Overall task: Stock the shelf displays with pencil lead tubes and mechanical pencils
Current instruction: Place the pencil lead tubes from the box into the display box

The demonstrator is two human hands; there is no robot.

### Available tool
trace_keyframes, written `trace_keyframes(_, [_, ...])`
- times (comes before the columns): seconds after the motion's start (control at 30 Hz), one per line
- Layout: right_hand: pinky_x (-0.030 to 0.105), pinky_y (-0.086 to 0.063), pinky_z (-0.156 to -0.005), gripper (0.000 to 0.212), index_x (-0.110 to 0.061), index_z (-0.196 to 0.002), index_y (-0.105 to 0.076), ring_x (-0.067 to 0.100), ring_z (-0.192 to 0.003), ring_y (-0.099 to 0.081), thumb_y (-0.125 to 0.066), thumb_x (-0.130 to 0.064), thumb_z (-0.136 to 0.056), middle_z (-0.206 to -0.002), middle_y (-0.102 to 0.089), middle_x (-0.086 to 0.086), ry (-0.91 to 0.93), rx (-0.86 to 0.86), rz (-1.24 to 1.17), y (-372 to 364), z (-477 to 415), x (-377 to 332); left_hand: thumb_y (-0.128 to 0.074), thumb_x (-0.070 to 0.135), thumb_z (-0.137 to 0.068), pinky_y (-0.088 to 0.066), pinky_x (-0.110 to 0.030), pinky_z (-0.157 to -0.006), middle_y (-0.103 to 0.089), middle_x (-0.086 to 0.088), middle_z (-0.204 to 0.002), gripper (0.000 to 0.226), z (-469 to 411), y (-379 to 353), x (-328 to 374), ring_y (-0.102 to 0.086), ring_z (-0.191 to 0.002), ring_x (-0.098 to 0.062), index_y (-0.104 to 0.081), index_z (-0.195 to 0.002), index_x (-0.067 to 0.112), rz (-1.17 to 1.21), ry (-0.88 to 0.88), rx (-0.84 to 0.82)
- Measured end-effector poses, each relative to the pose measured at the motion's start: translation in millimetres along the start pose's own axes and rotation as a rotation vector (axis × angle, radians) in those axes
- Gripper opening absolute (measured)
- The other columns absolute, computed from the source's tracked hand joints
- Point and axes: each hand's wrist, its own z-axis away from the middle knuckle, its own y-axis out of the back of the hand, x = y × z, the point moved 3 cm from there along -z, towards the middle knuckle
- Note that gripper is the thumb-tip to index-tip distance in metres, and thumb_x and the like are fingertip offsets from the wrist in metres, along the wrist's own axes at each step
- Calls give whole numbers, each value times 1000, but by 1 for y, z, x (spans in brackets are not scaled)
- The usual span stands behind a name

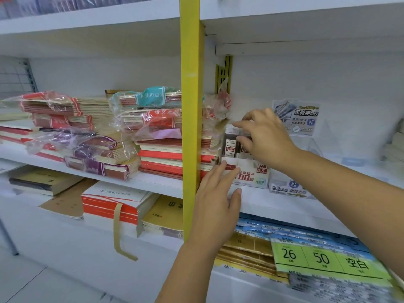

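The left hand (216, 193) lies nearly flat, fingers straight and together, their tips touching the left front corner of a white cardboard display box (249, 174) with red print, its thumb spread out below over the white shelf board (273, 204). Above these fingers, dark, white-labelled pencil lead tubes (230, 144) stand upright in the box. The right hand (265, 136) reaches over them with index finger and thumb curled at their tops; whether it pinches one cannot be told. Under the right wrist sits a second, blue-printed white box (286, 186), and beyond the right knuckles a clear stand with a printed card (298, 119). Just left of the left hand rises a yellow upright post (192, 106), with plastic-wrapped notebook stacks (157, 136) past it.
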Motion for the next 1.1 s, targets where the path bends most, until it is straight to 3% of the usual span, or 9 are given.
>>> trace_keyframes(0.1, [27,-32,-90,28,-18,-122,-64,20,-111,-42,-54,-23,-96,-112,-60,1,-29,155,-227,31,35,-4,-54,23,-98,-24,-26,-117,-46,10,-150,42,16,2,11,-33,-141,-9,-53,-140,30,-16,-40,36])
trace_keyframes(0.23, [14,-42,-73,16,-23,-107,-66,6,-85,-56,-57,-18,-95,-96,-64,-11,-84,252,-588,60,122,-12,-55,26,-94,-40,-24,-99,-63,8,-123,34,58,-7,24,-51,-116,-12,-62,-126,24,-60,-102,55])
trace_keyframes(0.33, [13,-44,-64,15,-31,-98,-66,7,-77,-59,-58,-18,-93,-86,-65,-15,-257,153,-794,41,201,-12,-58,23,-95,-39,-22,-94,-63,6,-119,31,106,-34,18,-53,-111,-15,-62,-126,23,-69,-96,-158])
trace_keyframes(0.43, [16,-46,-65,17,-35,-94,-65,7,-75,-59,-59,-19,-93,-83,-65,-15,-554,-106,-863,-16,288,-4,-56,27,-98,-45,-28,-95,-55,5,-131,37,178,-77,-8,-52,-117,-15,-55,-135,27,-64,42,-483])
trace_keyframes(0.53, [12,-43,-68,14,-32,-95,-64,8,-81,-58,-55,-22,-97,-94,-63,-15,-800,-430,-855,-81,380,-1,-56,25,-99,-42,-29,-103,-48,0,-141,43,250,-116,-35,-52,-124,-19,-49,-141,22,-14,243,-675])
trace_keyframes(0.7, [2,-39,-67,13,-31,-104,-64,2,-87,-58,-52,-29,-98,-101,-65,-14,-951,-784,-798,-162,491,-18,-56,28,-100,-37,-26,-107,-41,-2,-151,54,330,-157,-69,-47,-134,-17,-36,-150,17,111,739,-829])
trace_keyframes(0.8, [20,-43,-90,32,-24,-127,-58,13,-109,-55,-57,-30,-96,-125,-60,1,-954,-934,-766,-203,520,-26,-54,35,-101,-37,-27,-106,-39,-2,-155,60,352,-171,-85,-47,-135,-17,-31,-154,18,131,849,-910])
trace_keyframes(0.97, [37,-24,-114,64,-18,-150,-27,28,-138,-29,-55,-36,-96,-152,-32,10,-949,-1014,-570,-245,536,-33,-56,24,-101,-43,-27,-104,-52,0,-146,49,371,-184,-95,-55,-126,-15,-42,-147,20,231,980,-940])
trace_keyframes(1.1, [33,-22,-110,67,-18,-147,-34,30,-131,-31,-65,-27,-89,-149,-38,6,-901,-959,-419,-259,541,-33,-56,12,-100,-48,-24,-98,-61,-1,-134,44,377,-190,-95,-61,-117,-13,-48,-143,18,341,1062,-895])
